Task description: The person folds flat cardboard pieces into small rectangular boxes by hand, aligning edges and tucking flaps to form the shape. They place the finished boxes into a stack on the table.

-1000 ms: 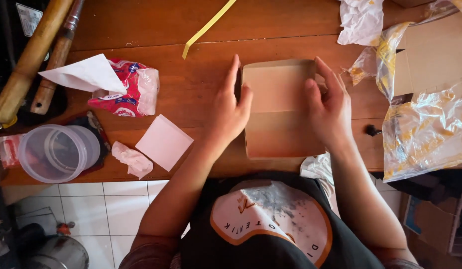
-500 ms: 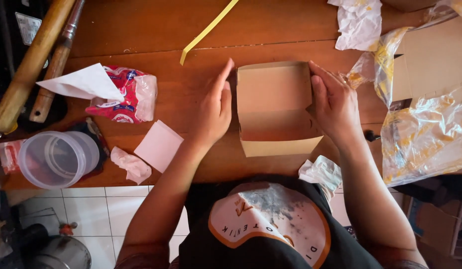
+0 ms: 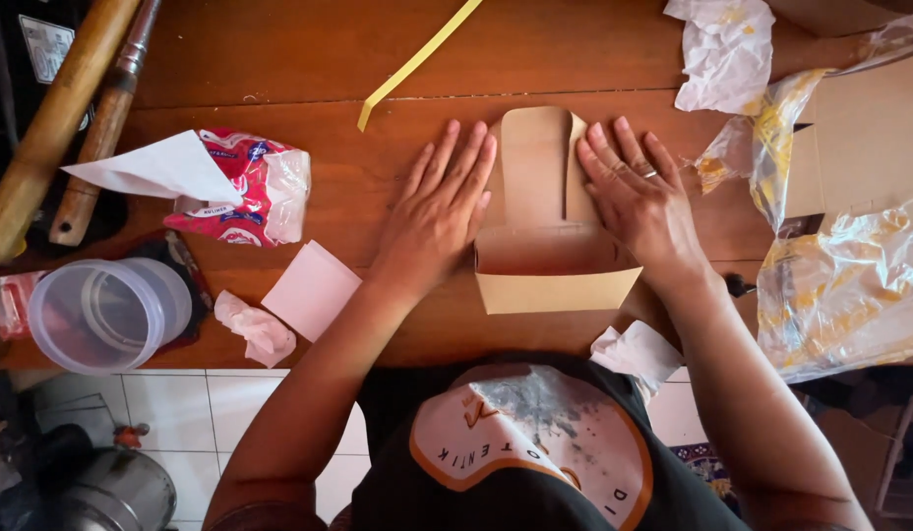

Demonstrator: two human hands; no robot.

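Grip: both hands lie flat with fingers spread, grasping nothing; left hand [image 3: 439, 211] and right hand [image 3: 641, 202] press either side of the box's lid.
Box: brown cardboard box [image 3: 550, 258], lid folded back flat, near wall upright.
Position: centre of the wooden table [image 3: 279, 59], at its near edge.
Nearby: pink paper square [image 3: 312, 290], clear plastic tub [image 3: 104, 315].

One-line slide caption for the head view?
Both hands, left hand and right hand, press flat beside a brown cardboard box on the wooden table.
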